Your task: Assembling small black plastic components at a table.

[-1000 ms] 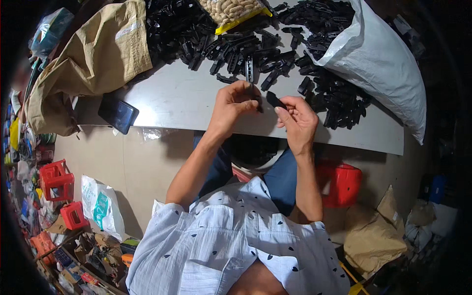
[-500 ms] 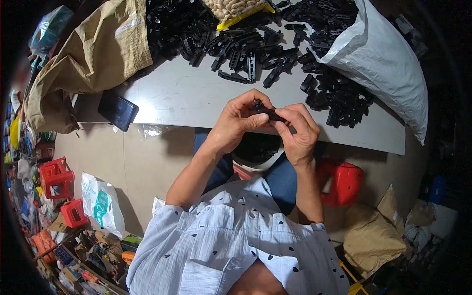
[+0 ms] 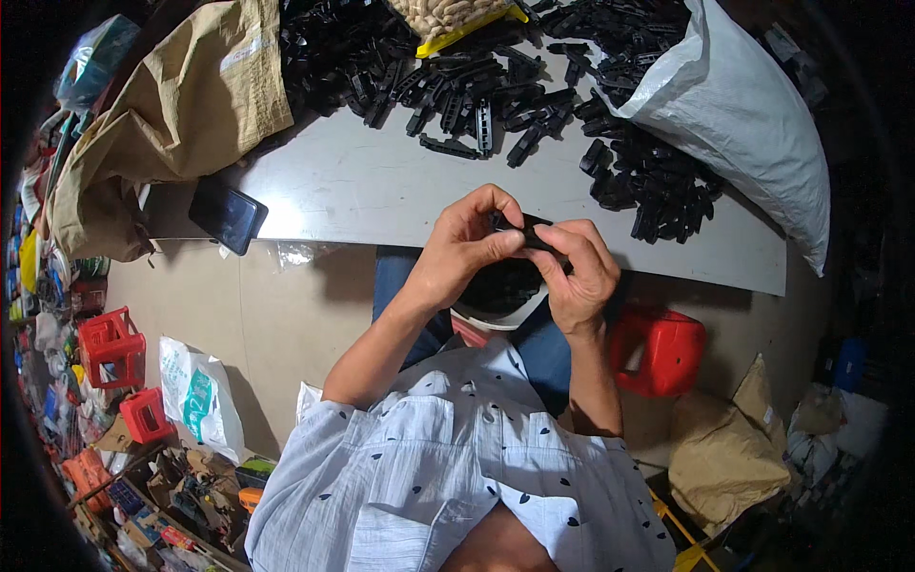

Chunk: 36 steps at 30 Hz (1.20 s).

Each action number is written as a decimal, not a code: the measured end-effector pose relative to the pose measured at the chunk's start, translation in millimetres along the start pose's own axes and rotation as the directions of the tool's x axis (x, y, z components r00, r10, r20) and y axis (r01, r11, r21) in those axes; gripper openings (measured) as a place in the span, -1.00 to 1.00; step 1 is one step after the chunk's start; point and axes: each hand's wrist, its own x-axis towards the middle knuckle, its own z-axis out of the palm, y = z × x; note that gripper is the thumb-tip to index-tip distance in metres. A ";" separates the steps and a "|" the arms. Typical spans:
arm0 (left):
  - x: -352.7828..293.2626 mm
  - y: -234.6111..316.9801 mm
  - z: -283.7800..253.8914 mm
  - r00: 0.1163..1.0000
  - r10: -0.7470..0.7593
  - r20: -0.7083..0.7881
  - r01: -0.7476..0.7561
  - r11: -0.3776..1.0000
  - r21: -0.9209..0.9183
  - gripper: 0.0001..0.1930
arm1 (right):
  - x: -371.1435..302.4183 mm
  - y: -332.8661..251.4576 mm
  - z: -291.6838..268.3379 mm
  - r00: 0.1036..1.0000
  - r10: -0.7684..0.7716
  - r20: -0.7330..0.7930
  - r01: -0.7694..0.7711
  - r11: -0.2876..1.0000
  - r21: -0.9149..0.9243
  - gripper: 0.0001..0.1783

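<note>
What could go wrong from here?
The black plastic part pinched between the left hand and right hand could slip, perhaps into the white-rimmed container below. The smartphone overhangs the table's front edge, so a bump might tip it off.

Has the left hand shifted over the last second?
Yes. Judged against the white table, the left hand has moved toward the person's body, closer to the near edge.
</note>
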 end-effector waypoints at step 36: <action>-9.2 -19.0 4.2 0.927 0.366 -0.084 -0.297 0.850 0.435 -0.83 | -5.4 5.5 -3.0 0.956 0.269 0.114 -0.288 0.935 0.206 -0.62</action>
